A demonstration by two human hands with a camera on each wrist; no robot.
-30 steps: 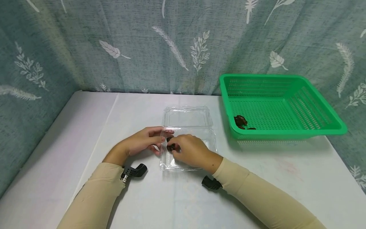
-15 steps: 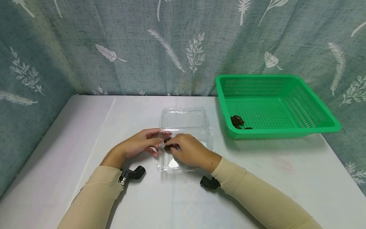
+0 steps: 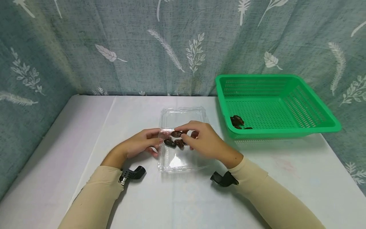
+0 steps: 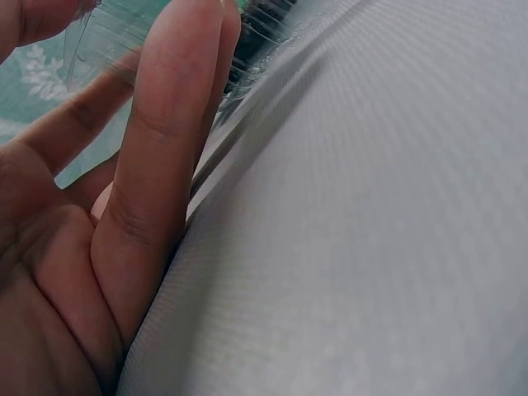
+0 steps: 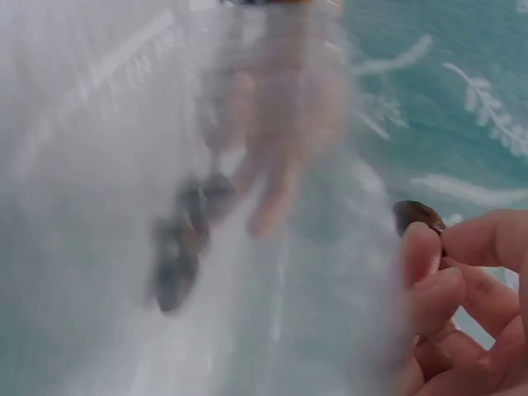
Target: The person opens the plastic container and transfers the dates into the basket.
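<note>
Leaf-printed grey-green curtains [image 3: 128,73] back a white-covered table [image 3: 143,197] bearing a green basket [image 3: 283,131] and open clear clamshell [image 3: 186,163]. The left hand [image 3: 140,143], fingers spread, touches the clamshell's left side; the right hand [image 3: 204,140] pinches one date [image 3: 176,134] near loose dates [image 3: 170,143] inside.

Right hand [image 3: 205,140] pinching a dark date [image 3: 176,134], clear box [image 3: 191,162] (lid [image 3: 183,117] open), green basket [image 3: 286,131]
</note>
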